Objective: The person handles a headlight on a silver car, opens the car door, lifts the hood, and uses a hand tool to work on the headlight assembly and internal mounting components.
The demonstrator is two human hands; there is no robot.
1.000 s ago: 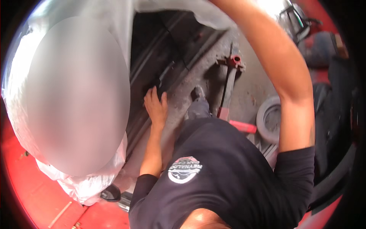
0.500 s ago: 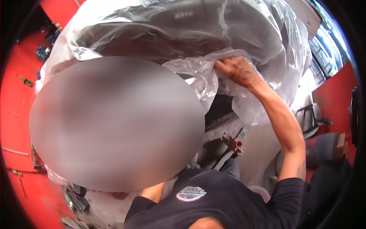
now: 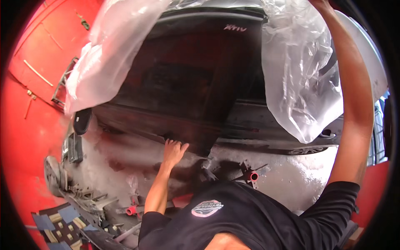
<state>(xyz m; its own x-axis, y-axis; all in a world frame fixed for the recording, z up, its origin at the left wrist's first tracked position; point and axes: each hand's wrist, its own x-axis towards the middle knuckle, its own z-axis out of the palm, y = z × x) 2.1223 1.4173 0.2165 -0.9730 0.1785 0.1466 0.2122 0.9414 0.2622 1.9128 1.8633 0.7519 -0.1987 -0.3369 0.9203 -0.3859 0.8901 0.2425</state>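
Car door (image 3: 166,118), dark, wearer's eleven o'clock: left hand (image 3: 175,153) touching its edge, right hand (image 3: 320,4) at one, both grips unclear; loose plastic sheeting (image 3: 302,79), one o'clock, could snag if the door swings.

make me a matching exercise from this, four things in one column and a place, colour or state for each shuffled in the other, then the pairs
1. left hand
2. right hand
3. plastic sheet
4. wall

A. red
B. raised, at the picture's top edge
C. translucent, hanging in folds
D. at the dark car door

Pairs: 1-D, 2-B, 3-C, 4-A
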